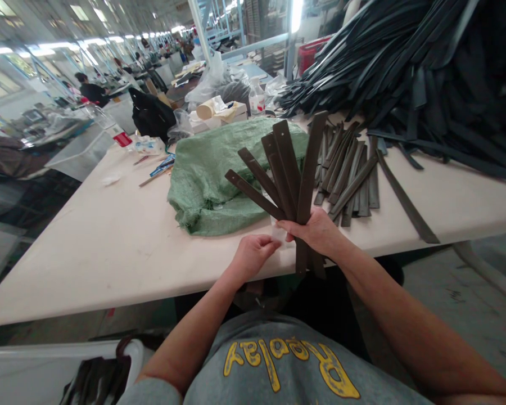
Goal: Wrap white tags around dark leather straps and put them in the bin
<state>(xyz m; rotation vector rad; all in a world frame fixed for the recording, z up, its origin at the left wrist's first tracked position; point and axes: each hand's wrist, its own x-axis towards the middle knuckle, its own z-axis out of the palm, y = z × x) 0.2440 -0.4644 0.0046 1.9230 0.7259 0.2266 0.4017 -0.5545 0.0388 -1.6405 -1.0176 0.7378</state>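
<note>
My right hand (322, 233) is closed around a fan of dark brown flat strips (289, 171), thumb across the front. The strips spread upward, some with a small hole near the end, and their lower ends stick out below the hand near the table's front edge. Just left of it, my left hand (256, 254) is pinched at a small whitish translucent piece (279, 232), which looks like thin film or paper. Behind both hands a folded green woven sack (211, 180) lies on the table. More brown strips (352, 174) lie in a loose pile to the right.
The pale table (88, 247) carries a big heap of black strips (425, 73) at the right and one separate brown strip (407, 199). A bottle (120, 135), a black bag (152, 112) and a tape roll (211, 107) stand at the back. A white bin (59, 354) is at lower left.
</note>
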